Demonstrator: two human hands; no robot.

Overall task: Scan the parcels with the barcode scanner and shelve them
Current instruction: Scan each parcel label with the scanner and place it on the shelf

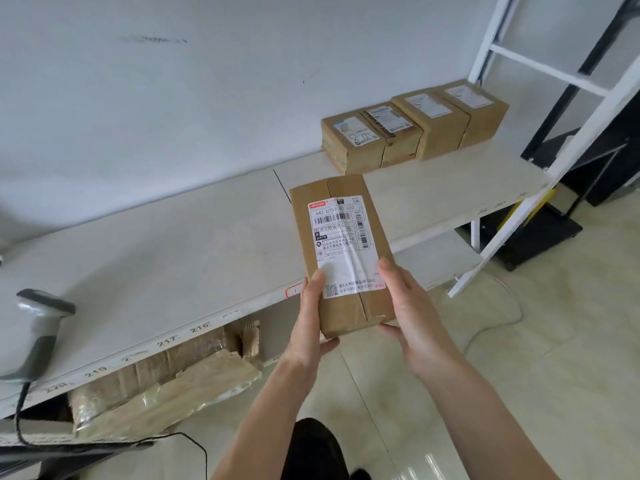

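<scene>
A brown cardboard parcel [346, 188] with a white barcode label facing up is held over the front edge of the white shelf [194, 244]. My left hand [310, 320] grips its near left corner, thumb on top. My right hand [410, 306] grips its near right side, thumb on the label. A grey barcode scanner [36, 327] stands on the shelf at the far left, its black cable hanging down. Several labelled brown parcels [412, 126] stand in a row at the back right of the shelf.
The shelf's front edge carries numbers such as 216 to 219. Below it lies a large plastic-wrapped carton [166, 386]. A white shelf upright [568, 157] slants at the right, with a black stand [533, 233] on the tiled floor behind it.
</scene>
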